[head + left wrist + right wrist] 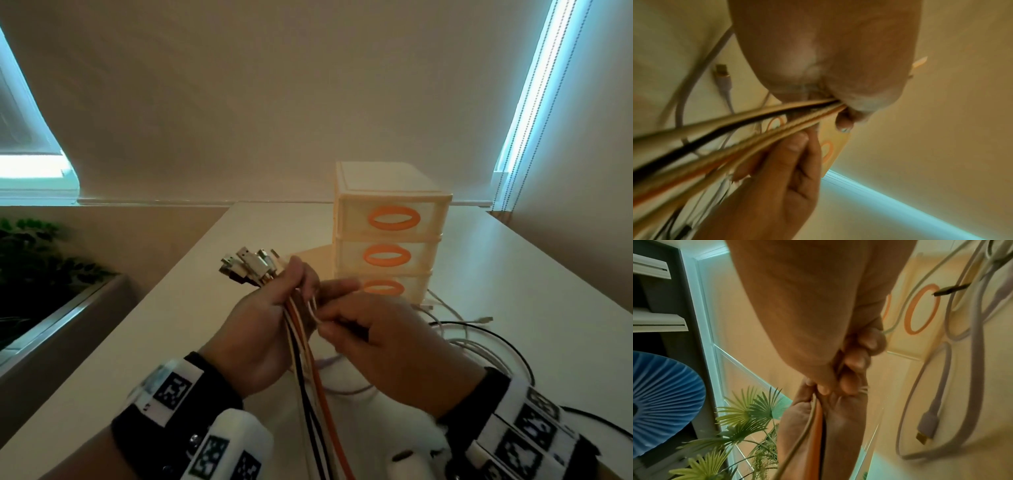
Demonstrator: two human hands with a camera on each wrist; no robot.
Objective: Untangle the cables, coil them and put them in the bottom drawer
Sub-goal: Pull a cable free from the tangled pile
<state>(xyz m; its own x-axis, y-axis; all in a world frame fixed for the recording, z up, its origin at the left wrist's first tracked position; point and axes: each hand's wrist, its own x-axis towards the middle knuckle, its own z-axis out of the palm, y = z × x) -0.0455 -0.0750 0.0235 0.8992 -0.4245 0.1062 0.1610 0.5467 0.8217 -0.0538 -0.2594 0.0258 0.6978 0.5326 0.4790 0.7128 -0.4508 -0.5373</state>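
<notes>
**Head view: cable bundle held above the tabletop, both hands on it**

Head view: cables (white, orange, black strands) gathered into one bundle and raised over the tabletop. Left hand has fingers curled round the bundle; connector ends fan out above its fingers. Strands run down from the fist toward the near edge. Right hand is just beside the left, thumb and fingertips pinching a white strand of the same bundle.

Left wrist view: strands leave the closed left hand; fingers of the right hand lie against them.

Right wrist view: right hand curled on thin strands, orange cable running along the left palm.

More loose cable loops, white and black, lie on the tabletop right of the hands. Drawer unit stands toward the far edge, three drawers with orange oval handles, all closed. Bottom drawer is partly hidden behind the right hand.
</notes>
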